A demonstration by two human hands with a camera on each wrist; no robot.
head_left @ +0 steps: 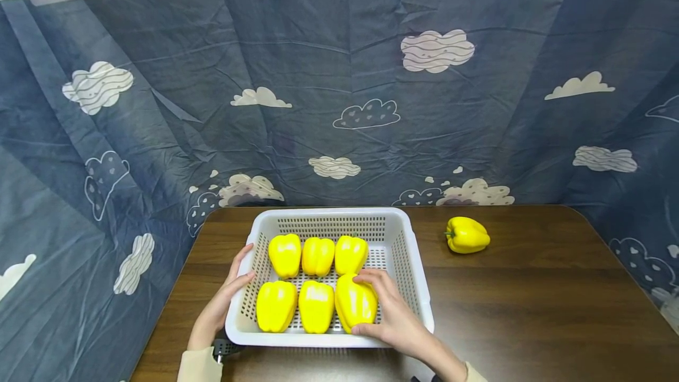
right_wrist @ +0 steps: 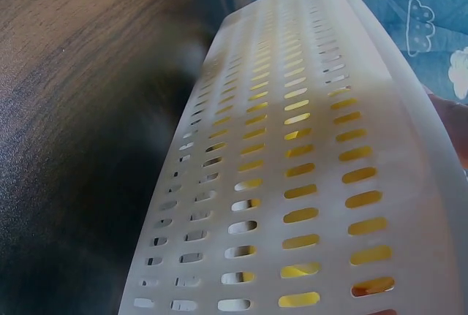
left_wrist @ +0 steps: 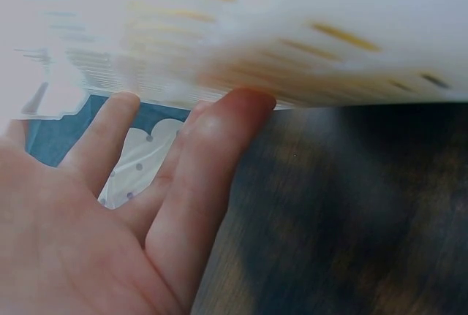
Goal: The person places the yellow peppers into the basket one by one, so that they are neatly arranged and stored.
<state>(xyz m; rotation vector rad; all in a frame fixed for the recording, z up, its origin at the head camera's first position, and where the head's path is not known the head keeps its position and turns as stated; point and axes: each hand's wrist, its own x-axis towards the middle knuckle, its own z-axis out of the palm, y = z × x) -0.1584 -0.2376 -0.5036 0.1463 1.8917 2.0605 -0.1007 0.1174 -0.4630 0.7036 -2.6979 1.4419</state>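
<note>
A white perforated plastic basket (head_left: 329,340) holds yellow bell peppers in two rows of 3. My right hand (head_left: 395,317) reaches over its front right corner and grips the front-row bell pepper (head_left: 354,302) at the right end, thumb at the near side and fingers over the top. In the right wrist view, the basket's slotted wall (right_wrist: 292,176) hides most of that hand. At the basket's left side is my left hand (head_left: 218,305); its fairly straight fingers (left_wrist: 201,183) touch the outer wall in the left wrist view.
Another yellow bell pepper (head_left: 467,235) lies on its side on the brown wooden table (head_left: 520,299), right of the basket. A dark blue curtain (head_left: 318,134) with cloud prints hangs right behind the table's back edge.
</note>
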